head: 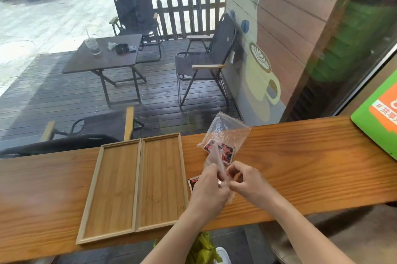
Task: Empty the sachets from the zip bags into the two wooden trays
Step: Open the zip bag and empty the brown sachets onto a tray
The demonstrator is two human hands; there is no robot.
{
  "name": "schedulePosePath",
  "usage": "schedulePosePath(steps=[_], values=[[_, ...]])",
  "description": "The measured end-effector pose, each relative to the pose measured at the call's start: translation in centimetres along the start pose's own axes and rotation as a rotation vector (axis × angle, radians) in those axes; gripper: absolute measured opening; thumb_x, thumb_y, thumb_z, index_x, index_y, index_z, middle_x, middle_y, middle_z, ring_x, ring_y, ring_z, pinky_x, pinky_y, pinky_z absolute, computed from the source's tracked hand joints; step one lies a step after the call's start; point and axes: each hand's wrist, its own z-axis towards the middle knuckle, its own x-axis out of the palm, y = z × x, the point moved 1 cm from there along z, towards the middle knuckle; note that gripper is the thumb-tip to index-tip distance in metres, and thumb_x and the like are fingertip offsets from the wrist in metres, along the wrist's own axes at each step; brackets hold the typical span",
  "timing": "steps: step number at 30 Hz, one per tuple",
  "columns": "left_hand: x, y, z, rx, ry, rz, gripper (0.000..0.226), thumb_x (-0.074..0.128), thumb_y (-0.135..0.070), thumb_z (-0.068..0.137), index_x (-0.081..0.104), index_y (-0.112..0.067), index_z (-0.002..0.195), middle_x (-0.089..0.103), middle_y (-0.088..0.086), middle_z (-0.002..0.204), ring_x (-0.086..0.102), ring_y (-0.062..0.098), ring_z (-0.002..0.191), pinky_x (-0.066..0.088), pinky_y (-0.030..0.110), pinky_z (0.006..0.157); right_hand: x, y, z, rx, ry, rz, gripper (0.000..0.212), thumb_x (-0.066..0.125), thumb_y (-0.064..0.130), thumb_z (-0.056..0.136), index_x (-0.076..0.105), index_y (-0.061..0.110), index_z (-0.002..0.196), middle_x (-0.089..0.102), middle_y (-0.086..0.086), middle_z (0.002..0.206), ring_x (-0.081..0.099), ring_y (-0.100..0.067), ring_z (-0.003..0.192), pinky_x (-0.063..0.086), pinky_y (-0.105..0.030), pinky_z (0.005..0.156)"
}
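— What was laid out, largest first?

— A long wooden counter (300,167) was seen running left to right under a window. Two wooden trays were set on it side by side and touching: the left tray (111,195) and the right tray (163,182), both bare. To the right of them a clear zip bag (229,132) was propped up at the far side, with red-and-black sachets (227,152) lying at its mouth. A second zip bag (217,160) was held nearer, and one more sachet (192,182) was partly hidden under the left hand.

— Which step was judged to be in hand?

— The opening of the nearer bag, it was judged; nothing had yet been put into either tray, so the task was at its start.

— How were the hands posed?

— Both were brought together just right of the right tray. The left hand (209,188) was pinched shut on the near edge of the held bag, fingers curled. The right hand (245,182) was closed on the same edge from the other side, thumb and forefinger meeting.

— And what would the next move call for?

— The two lips would need to be pulled apart, then the bag carried left and tipped over a tray.
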Motion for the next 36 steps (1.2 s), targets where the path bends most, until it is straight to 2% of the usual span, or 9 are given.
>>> schedulePosePath(steps=[4,7,12,17,20,23,29,33,36], values=[[-0.3,0.6,0.1,0.009,-0.066,-0.1,0.019,0.055,-0.017,0.09,0.05,-0.026,0.106,0.064,-0.006,0.082,0.065,0.013,0.074,0.057,0.036,0.07,-0.1,0.7,-0.3,-0.07,-0.049,0.146,0.02,0.06,0.024,0.087,0.062,0.012,0.071,0.058,0.006,0.062,0.049,-0.002,0.052,0.039,-0.02,0.053],[-0.6,0.5,0.2,0.034,-0.18,-0.064,0.008,0.055,-0.024,0.09,0.062,-0.021,0.089,0.067,-0.004,0.072,0.063,0.01,0.065,0.053,0.031,0.062,-0.5,0.8,-0.1,-0.07,-0.103,0.136,0.031,0.06,0.029,0.087,0.06,0.008,0.064,0.053,0.005,0.053,0.044,-0.003,0.048,0.036,-0.024,0.05],[-1.3,0.9,0.4,0.026,-0.344,0.001,0.021,0.057,-0.027,0.089,0.056,-0.017,0.07,0.055,-0.008,0.056,0.049,0.007,0.049,0.04,0.022,0.049,-1.1,0.0,0.0,0.053,-0.251,0.044,0.04,0.057,0.027,0.086,0.046,0.01,0.051,0.046,-0.003,0.049,0.04,-0.015,0.051,0.032,-0.034,0.053],[-1.6,0.9,0.3,0.032,-0.364,0.064,0.007,0.05,-0.015,0.092,0.052,-0.017,0.086,0.056,-0.004,0.06,0.05,0.007,0.047,0.04,0.02,0.043,-1.4,-0.2,0.4,0.089,-0.258,0.028,0.006,0.06,0.011,0.079,0.056,0.01,0.075,0.055,0.001,0.067,0.048,-0.014,0.062,0.038,-0.025,0.054],[-1.2,0.7,0.5,0.086,-0.293,0.143,0.009,0.049,-0.016,0.091,0.054,-0.021,0.095,0.053,-0.002,0.053,0.046,0.013,0.043,0.038,0.023,0.043,-1.4,0.0,0.9,-0.009,-0.161,0.072,0.021,0.063,0.004,0.079,0.052,0.023,0.076,0.055,0.003,0.075,0.051,-0.011,0.068,0.043,-0.015,0.056],[-1.1,0.3,0.6,0.086,-0.259,0.149,0.013,0.057,-0.027,0.088,0.058,-0.018,0.079,0.064,0.002,0.061,0.059,0.018,0.055,0.046,0.031,0.054,-1.6,0.2,1.0,-0.093,-0.095,-0.035,0.029,0.069,0.024,0.081,0.048,0.024,0.06,0.052,0.008,0.06,0.044,-0.005,0.053,0.041,-0.016,0.053],[-2.2,0.6,1.9,0.085,-0.392,0.174,0.024,0.059,-0.027,0.088,0.048,-0.019,0.068,0.051,-0.01,0.05,0.048,0.005,0.042,0.035,0.016,0.042,-3.1,-0.7,1.4,-0.052,-0.248,0.072,0.045,0.064,0.028,0.084,0.049,0.005,0.049,0.045,0.003,0.046,0.039,-0.01,0.047,0.032,-0.026,0.048],[-2.0,-0.3,2.3,0.101,-0.427,0.25,0.016,0.054,-0.034,0.09,0.053,-0.018,0.086,0.054,-0.01,0.057,0.052,0.007,0.047,0.038,0.015,0.046,-3.3,-0.3,1.6,-0.019,-0.293,0.077,0.047,0.06,0.023,0.086,0.039,0.014,0.045,0.039,0.005,0.043,0.035,-0.011,0.045,0.029,-0.031,0.047],[-1.8,-1.7,1.3,0.061,-0.385,0.208,0.043,0.042,-0.054,0.087,0.037,-0.023,0.116,0.061,-0.004,0.064,0.059,0.01,0.056,0.039,0.013,0.052,-3.4,-0.1,1.8,0.002,-0.321,0.114,0.045,0.059,0.021,0.086,0.038,0.015,0.047,0.039,0.003,0.045,0.035,-0.012,0.045,0.03,-0.029,0.046]])
